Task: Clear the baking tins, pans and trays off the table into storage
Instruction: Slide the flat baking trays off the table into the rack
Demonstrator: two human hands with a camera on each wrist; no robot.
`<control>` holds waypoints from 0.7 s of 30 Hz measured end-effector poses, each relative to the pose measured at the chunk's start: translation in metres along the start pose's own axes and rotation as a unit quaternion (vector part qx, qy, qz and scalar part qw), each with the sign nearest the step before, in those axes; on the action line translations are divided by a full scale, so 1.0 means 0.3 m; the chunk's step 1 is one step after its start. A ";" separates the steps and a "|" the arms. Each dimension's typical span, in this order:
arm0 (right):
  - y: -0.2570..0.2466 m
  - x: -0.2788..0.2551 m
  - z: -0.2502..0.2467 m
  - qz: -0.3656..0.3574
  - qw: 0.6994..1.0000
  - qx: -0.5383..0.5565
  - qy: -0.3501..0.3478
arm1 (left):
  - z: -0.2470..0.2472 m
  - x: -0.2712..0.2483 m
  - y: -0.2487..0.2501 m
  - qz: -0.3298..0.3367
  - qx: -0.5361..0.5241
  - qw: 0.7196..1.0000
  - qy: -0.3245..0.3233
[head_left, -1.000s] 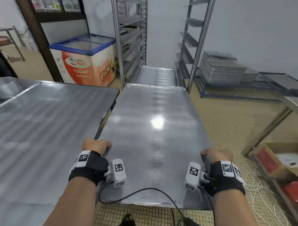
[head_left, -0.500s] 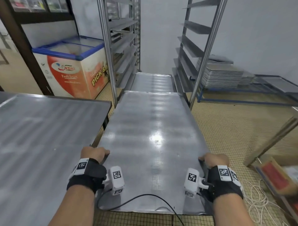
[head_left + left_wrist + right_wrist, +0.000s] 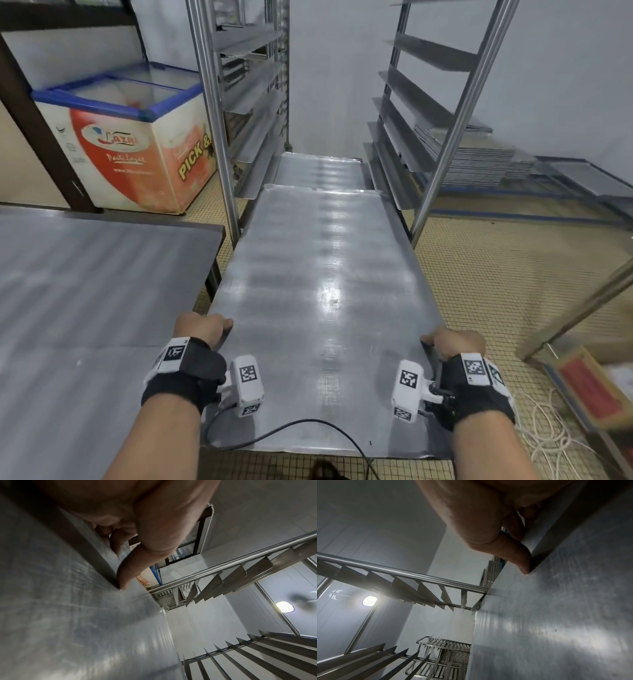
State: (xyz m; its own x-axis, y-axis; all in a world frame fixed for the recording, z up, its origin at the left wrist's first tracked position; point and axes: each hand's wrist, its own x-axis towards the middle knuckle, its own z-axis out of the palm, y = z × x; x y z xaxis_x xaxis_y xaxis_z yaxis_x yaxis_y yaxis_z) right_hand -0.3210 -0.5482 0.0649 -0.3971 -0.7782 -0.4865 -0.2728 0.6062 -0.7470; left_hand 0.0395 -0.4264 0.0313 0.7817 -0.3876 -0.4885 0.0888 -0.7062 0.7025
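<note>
A large flat steel baking tray [image 3: 322, 308] is held level in front of me, its far end between the posts of a tall tray rack [image 3: 219, 137]. My left hand [image 3: 202, 329] grips the tray's left edge, thumb on top and fingers curled beneath, as the left wrist view shows the thumb [image 3: 137, 566] pressed on the tray [image 3: 68, 615]. My right hand [image 3: 452, 342] grips the right edge the same way, thumb [image 3: 513, 555] on the tray [image 3: 556, 628]. Another tray [image 3: 318, 169] lies lower in the rack, beyond the held one.
A steel table [image 3: 85, 291] stands at my left. A chest freezer [image 3: 130, 137] sits behind it. The rack's right post [image 3: 455, 137] and angled rails flank the tray. A stack of trays [image 3: 479, 161] rests on a low blue frame at the right. Cardboard boxes [image 3: 589, 383] and white cord lie on the floor.
I have carried the tray forward toward the rack; its far end now sits between the rack posts. Both hands keep the same grip on its edges.
</note>
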 end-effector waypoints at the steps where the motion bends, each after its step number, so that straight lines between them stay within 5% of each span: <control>1: -0.016 0.013 0.012 -0.003 1.000 0.002 -0.002 | 0.008 0.016 0.016 -0.005 -0.001 1.000 -0.003; 21: -0.322 0.426 0.347 -0.009 1.000 0.000 -0.027 | 0.260 0.408 0.346 0.015 0.016 1.000 -0.002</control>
State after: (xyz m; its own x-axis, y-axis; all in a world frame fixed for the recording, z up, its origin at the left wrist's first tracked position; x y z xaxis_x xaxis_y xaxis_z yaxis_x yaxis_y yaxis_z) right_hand -0.2541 -0.7233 0.0277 -0.3449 -0.7966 -0.4966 -0.2803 0.5923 -0.7554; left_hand 0.0963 -0.5934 0.0039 0.7818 -0.4100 -0.4697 0.0461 -0.7133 0.6994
